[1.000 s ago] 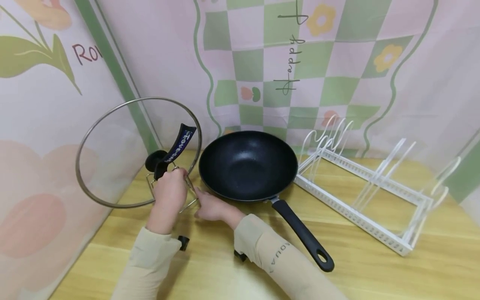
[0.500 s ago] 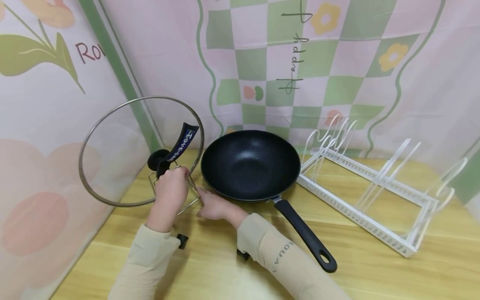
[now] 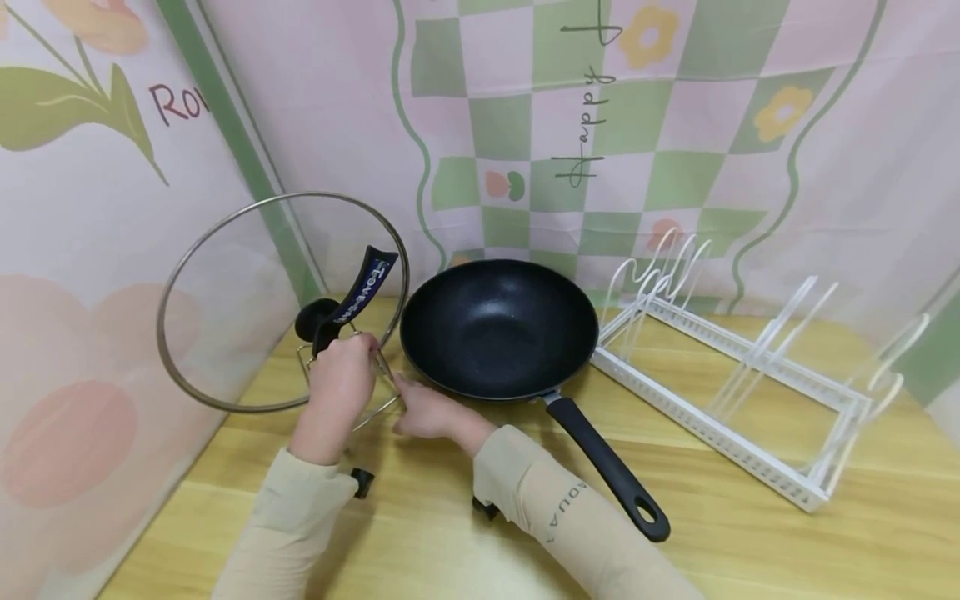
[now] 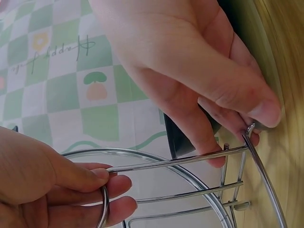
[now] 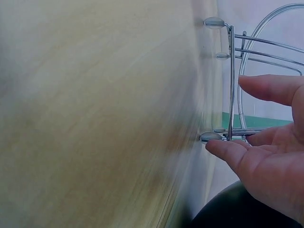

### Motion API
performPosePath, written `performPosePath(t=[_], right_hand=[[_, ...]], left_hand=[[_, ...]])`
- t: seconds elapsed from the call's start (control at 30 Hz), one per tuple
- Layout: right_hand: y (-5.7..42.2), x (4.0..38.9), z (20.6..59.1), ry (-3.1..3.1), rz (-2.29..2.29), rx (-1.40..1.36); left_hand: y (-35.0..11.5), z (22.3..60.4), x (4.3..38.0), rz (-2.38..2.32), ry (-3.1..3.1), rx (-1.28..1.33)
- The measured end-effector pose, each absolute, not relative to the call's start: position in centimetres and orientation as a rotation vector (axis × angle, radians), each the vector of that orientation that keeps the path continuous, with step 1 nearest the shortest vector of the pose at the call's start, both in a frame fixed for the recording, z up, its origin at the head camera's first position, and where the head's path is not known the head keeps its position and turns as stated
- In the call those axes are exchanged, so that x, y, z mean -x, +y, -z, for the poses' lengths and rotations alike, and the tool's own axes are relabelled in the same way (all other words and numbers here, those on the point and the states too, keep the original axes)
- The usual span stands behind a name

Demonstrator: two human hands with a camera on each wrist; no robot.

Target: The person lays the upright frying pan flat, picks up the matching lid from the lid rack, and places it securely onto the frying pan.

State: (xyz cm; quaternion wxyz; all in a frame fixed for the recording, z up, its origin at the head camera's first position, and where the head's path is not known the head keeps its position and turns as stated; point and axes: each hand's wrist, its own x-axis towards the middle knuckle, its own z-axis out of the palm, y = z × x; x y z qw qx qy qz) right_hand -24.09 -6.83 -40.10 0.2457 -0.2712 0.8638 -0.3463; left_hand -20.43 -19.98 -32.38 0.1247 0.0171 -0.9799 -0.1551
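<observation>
A glass lid (image 3: 277,304) with a metal rim stands upright in a small chrome wire rack (image 4: 175,163) at the left of the table. On the lid are a black knob (image 3: 317,319) and a tall black handle (image 3: 367,283) with a blue label. My left hand (image 3: 341,387) grips the top of the rack, thumb and fingers pinching a wire in the left wrist view. Low at the rack's right side, my right hand (image 3: 427,410) holds its lower corner between thumb and fingers, one fingertip by a rounded foot (image 5: 210,137) in the right wrist view.
Just right of my hands sits a black wok (image 3: 498,329), its long handle (image 3: 607,467) pointing toward the front right. A white slotted rack (image 3: 720,417) with upright wire dividers stands farther right. Printed curtains (image 3: 495,133) close off the back and left.
</observation>
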Motion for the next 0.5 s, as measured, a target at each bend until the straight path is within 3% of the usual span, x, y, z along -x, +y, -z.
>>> performPosePath(t=[0.5], right_hand=[[-6.15, 24.20, 40.12, 2.336, 0.989, 0.805]], left_hand=[[-19.53, 32.33, 20.03, 0.440, -2.872, -0.025]])
